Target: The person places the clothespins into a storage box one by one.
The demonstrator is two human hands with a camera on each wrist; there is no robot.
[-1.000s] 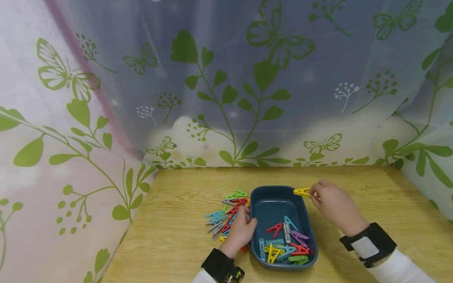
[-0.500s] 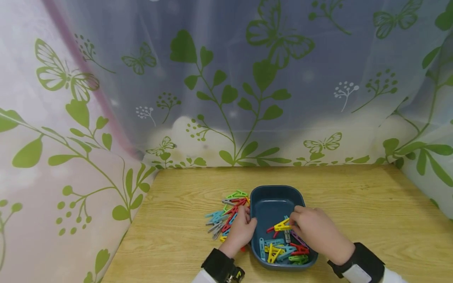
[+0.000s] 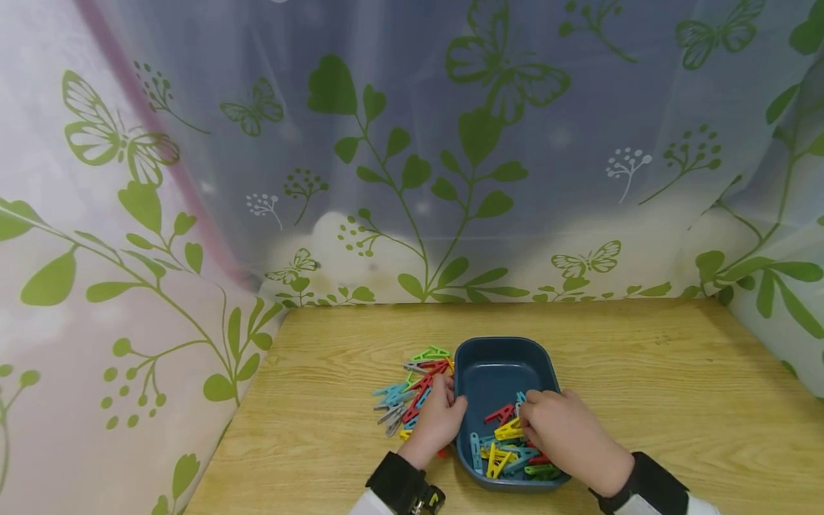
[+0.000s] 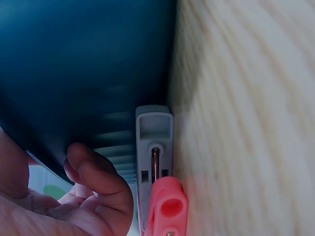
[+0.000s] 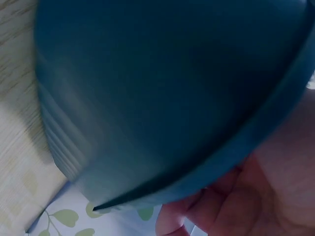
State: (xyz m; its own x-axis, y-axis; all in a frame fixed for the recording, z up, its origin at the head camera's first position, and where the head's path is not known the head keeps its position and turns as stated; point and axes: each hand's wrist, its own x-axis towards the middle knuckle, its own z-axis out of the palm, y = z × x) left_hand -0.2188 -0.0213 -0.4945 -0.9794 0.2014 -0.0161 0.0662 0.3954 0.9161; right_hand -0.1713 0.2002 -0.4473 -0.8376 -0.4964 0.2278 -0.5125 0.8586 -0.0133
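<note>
A dark blue plastic basin [image 3: 502,386] stands on the table, with clothespins of several colours in its near half. My left hand [image 3: 439,418] grips its left rim; in the left wrist view the curled fingers [image 4: 101,179] lie outside the wall. Reaching over the right rim, my right hand [image 3: 569,433] is low inside the basin, its fingertips at a yellow clothespin [image 3: 508,429] that it appears to pinch. A red clothespin [image 3: 499,414] lies just beyond. The right wrist view shows mostly the basin's outer wall [image 5: 147,98], which hides the fingertips.
Left of the basin is a loose pile of clothespins [image 3: 393,393], partly behind my left hand. Grey [image 4: 155,130] and red-pink clothespins [image 4: 168,204] lie close by the basin's wall in the left wrist view. A patterned curtain [image 3: 412,179] hangs behind the wooden table [image 3: 676,372].
My right hand has carried the yellow clothespin from above the basin's far right rim down and nearer, to the clothespins inside. My left hand has stayed on the rim.
</note>
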